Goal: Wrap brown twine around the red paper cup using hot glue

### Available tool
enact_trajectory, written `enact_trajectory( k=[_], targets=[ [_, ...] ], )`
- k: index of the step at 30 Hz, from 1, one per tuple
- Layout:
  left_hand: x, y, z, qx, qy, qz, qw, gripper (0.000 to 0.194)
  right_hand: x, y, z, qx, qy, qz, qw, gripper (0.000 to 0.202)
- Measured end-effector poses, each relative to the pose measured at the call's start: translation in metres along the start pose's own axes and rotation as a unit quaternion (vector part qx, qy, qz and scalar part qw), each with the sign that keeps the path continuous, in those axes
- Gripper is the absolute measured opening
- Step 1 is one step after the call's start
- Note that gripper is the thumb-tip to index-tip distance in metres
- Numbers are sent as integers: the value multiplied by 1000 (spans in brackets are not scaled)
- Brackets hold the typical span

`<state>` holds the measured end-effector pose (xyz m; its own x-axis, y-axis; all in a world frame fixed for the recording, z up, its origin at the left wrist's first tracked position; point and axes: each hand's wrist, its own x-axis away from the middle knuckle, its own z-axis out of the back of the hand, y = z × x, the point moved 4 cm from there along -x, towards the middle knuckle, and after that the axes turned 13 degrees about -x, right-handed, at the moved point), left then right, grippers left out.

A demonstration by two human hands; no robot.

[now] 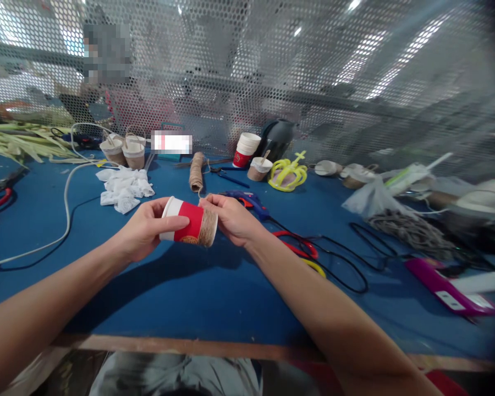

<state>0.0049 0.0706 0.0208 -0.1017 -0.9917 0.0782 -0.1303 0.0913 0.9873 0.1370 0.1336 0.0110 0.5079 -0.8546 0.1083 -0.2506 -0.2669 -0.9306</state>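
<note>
My left hand (148,228) grips a red and white paper cup (192,220), tilted on its side with its rim end to the left. Brown twine (207,227) is wound in several turns around the right end of the cup. At that end, the fingers of my right hand (226,217) are pinched on the twine. A strand runs from there up to a roll of twine (196,173) lying just behind. A blue glue gun (251,203) lies beyond my right hand, partly hidden by it.
Twine-wrapped cups (134,154) and crumpled white cloth (124,188) lie back left. Stacked cups (246,149), a dark kettle (277,137) and a yellow crown shape (289,175) stand behind. Right are cables (346,275) and a purple power strip (445,287); red-handled cutters (0,198) lie left.
</note>
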Motion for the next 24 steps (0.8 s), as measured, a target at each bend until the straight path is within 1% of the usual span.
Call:
enact_trajectory(
  k=[3,8,12,13,16,18,19,21,22,24],
  targets=[
    [-1,-1,0,12,10,8,1000,26,-2,2,2,12,-2,-9,1000,34],
    [-2,-3,0,24,10,17,1000,23,-4,4,2,49,3,-14,999,33],
    [-3,-5,1,28,7,21,999,24,-7,4,10,123,18,-13,992,27],
    [-3,-5,1,28,9,17,999,25,-8,1,13,149,25,-9,988,27],
    [-5,-4,4,30,27,-13,999,24,-9,-13,23,210,50,14,976,37],
    [-6,-4,6,29,40,-31,998,23,-4,-25,24,229,62,31,971,34],
    [-7,-5,6,28,44,-38,998,22,0,-30,21,232,59,35,970,31],
    [-8,-6,8,28,48,-49,997,22,9,-34,13,220,25,24,975,28],
    [-8,-7,8,26,48,-57,997,22,13,-34,8,204,2,15,979,28],
    [-8,-6,8,9,43,-74,996,23,22,-30,2,167,-23,6,986,26]
  ],
)
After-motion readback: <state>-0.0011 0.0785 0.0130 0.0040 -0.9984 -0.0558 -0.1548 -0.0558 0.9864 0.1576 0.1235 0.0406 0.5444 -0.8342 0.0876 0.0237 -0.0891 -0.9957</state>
